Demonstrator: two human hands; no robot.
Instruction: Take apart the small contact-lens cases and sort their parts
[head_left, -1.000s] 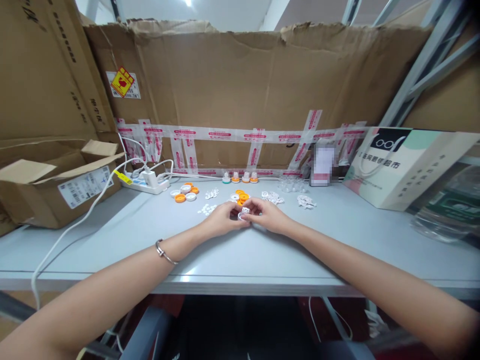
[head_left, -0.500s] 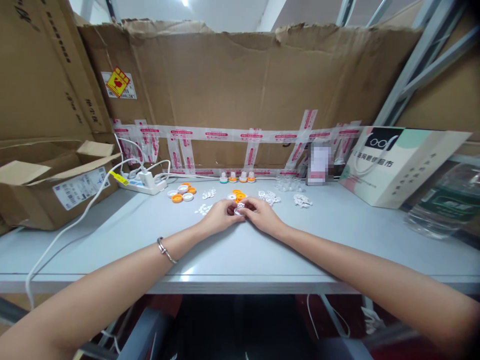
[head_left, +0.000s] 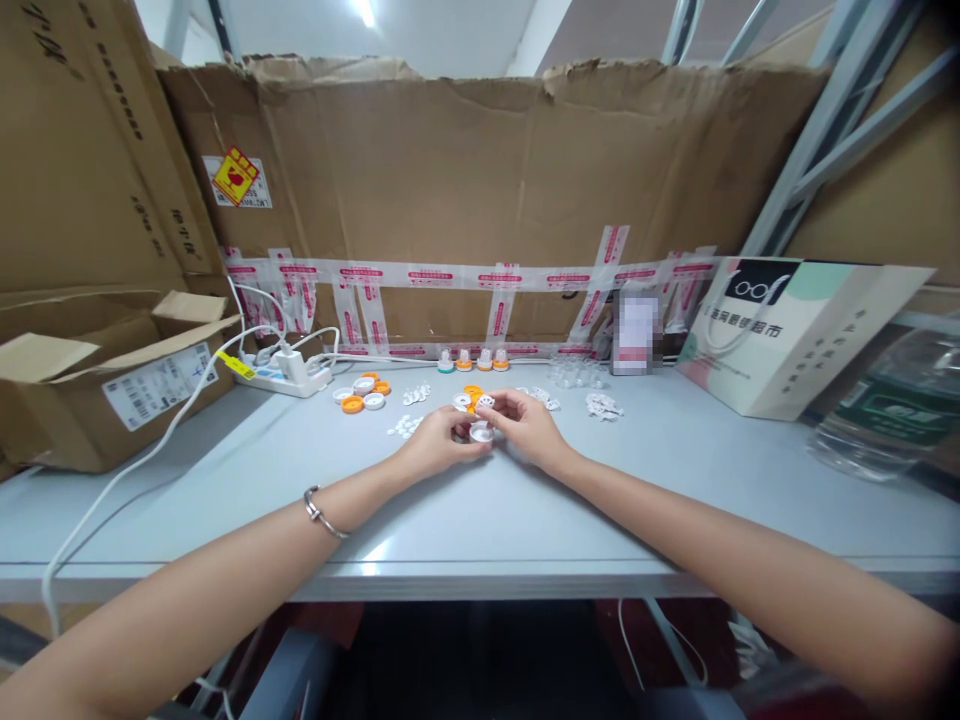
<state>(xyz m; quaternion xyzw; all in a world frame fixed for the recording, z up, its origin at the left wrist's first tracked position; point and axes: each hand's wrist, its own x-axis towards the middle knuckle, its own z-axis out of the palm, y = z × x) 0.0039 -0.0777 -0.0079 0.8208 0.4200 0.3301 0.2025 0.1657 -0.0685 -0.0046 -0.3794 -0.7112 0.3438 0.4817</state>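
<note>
Left hand (head_left: 441, 436) holding white cap (head_left: 481, 433); right hand (head_left: 529, 428) pinching small white piece (head_left: 486, 402) nearby.

One view here, and it's up on the person's head, facing forward and tipping down across the bench (head_left: 615, 530)! Both forearms (head_left: 225, 560) fill the lower corners, left hand (head_left: 437, 438) and right hand (head_left: 531, 430) mid-picture, fairly near; beyond them the cardboard sheet (head_left: 420, 170) faces the lens nearly square, with ceiling (head_left: 450, 30) peeking over the top!

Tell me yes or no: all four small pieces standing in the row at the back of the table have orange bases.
No, the leftmost piece has a teal base.
</note>
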